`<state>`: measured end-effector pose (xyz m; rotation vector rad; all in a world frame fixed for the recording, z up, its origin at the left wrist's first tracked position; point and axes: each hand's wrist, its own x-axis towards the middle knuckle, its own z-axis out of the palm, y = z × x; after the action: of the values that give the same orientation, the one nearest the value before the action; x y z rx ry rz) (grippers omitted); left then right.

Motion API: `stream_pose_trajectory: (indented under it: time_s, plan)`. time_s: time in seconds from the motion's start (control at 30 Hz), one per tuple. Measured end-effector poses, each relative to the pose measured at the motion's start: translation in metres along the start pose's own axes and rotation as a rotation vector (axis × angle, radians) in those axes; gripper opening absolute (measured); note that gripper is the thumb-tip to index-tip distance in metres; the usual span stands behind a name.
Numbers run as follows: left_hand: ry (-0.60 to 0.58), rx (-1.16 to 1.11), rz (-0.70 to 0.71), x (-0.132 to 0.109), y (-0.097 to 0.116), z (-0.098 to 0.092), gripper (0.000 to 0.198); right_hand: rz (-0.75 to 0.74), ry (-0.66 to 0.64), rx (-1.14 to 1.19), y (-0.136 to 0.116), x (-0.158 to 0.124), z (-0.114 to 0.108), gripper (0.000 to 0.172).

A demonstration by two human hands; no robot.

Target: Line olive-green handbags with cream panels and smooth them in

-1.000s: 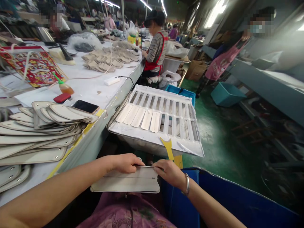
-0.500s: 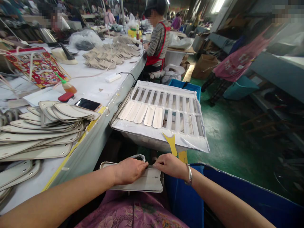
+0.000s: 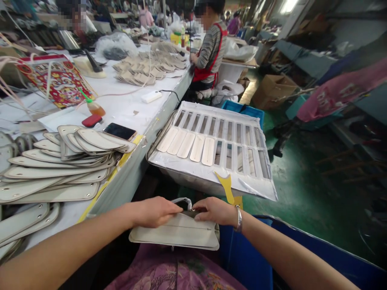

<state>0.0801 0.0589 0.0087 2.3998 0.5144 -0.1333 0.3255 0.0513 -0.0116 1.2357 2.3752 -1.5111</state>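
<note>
A cream handbag rests at my lap, its stitched flat side facing up towards me. Its top is parted and shows a dark inside. A handle wrapped in clear plastic arches up behind the opening. My left hand grips the top edge from the left, fingers pressed together. On the right end of the same edge, my right hand has its fingers curled into the opening with the thumb outside. Some fingertips of both hands are hidden by the bag.
A tray with slots holds several cream strips and a yellow piece. Stacked cream panels, a phone and a glue bottle lie on the left table. A blue bin stands at right; a co-worker sits ahead.
The bag's top edge is now parted, and its front panel has tipped towards me. My hands have moved slightly apart along the edge. The whole view has shifted a little.
</note>
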Motion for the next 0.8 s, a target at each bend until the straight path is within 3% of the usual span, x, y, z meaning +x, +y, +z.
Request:
stream_pose_trajectory:
  time_s: [0.07, 0.17, 0.37, 0.5, 0.63, 0.8]
  plan:
    - [-0.009, -0.167, -0.004, -0.023, -0.014, -0.013, 0.039, -0.016, -0.055, 0.109, 0.002, 0.002, 0.000, 0.042]
    - [0.029, -0.206, -0.027, -0.045, -0.027, -0.011, 0.042, -0.041, -0.146, 0.182, 0.000, 0.007, -0.001, 0.045]
    - [0.040, 0.041, 0.043, -0.051, -0.032, 0.019, 0.051, -0.162, -0.189, 0.155, -0.020, 0.037, 0.008, 0.043]
    - [0.038, 0.109, 0.046, -0.055, -0.035, 0.021, 0.054, -0.211, -0.169, 0.157, -0.034, 0.060, 0.017, 0.044]
    - [0.111, -0.116, 0.072, -0.071, -0.044, 0.009, 0.049, -0.242, -0.171, 0.164, -0.046, 0.076, 0.022, 0.046]
    - [0.281, -0.418, -0.050, -0.097, -0.059, 0.000, 0.031, -0.230, -0.214, 0.182, -0.058, 0.090, 0.021, 0.048]
